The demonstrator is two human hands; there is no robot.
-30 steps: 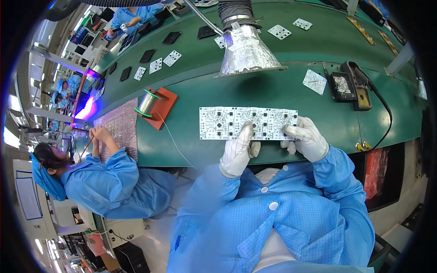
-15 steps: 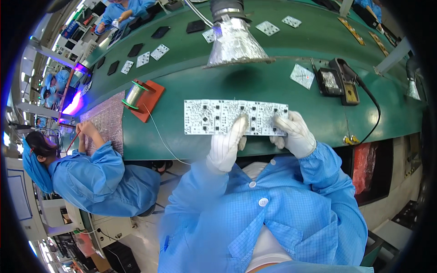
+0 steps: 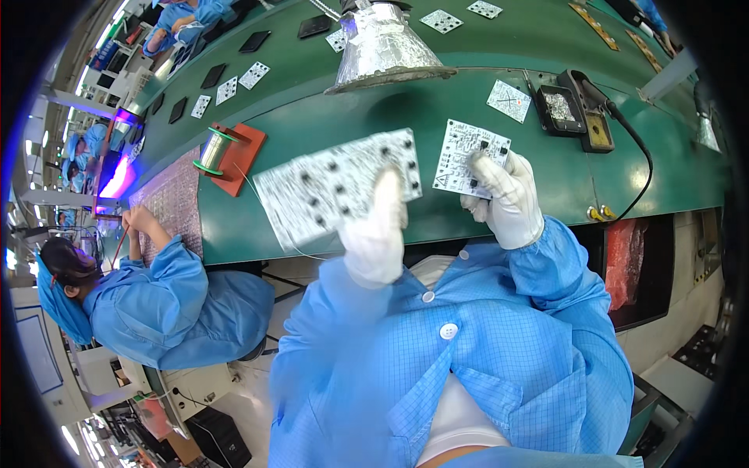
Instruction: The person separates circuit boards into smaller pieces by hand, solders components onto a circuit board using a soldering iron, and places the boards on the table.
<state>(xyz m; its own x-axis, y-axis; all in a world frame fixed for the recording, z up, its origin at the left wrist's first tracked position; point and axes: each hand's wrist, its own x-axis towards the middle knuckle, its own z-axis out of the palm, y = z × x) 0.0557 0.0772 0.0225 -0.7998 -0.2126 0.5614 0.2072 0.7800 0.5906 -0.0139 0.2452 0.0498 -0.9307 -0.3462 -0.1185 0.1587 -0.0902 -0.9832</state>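
Note:
My left hand (image 3: 377, 234), in a white glove, is closed on a long white circuit board panel (image 3: 300, 191), its thumb lying across the face. The panel is tilted and partly blurred by motion. In my right hand (image 3: 509, 199), also gloved, is a smaller square circuit board (image 3: 460, 160) with black parts, pinched at its lower right between thumb and fingers. A gap separates the two boards. Both are held above the near part of the green bench (image 3: 312, 129).
A solder spool (image 3: 213, 152) on a red stand is left of the panel. A soldering iron holder (image 3: 585, 113) and a single board (image 3: 509, 101) lie at right. A foil-covered hood (image 3: 386, 51) hangs ahead. At left a co-worker (image 3: 148, 288) sits beside bubble wrap (image 3: 168, 195).
One long panel held by both hands has come apart into two pieces. My left hand has swung its piece left and tilted it; the right holds the smaller board, slightly raised.

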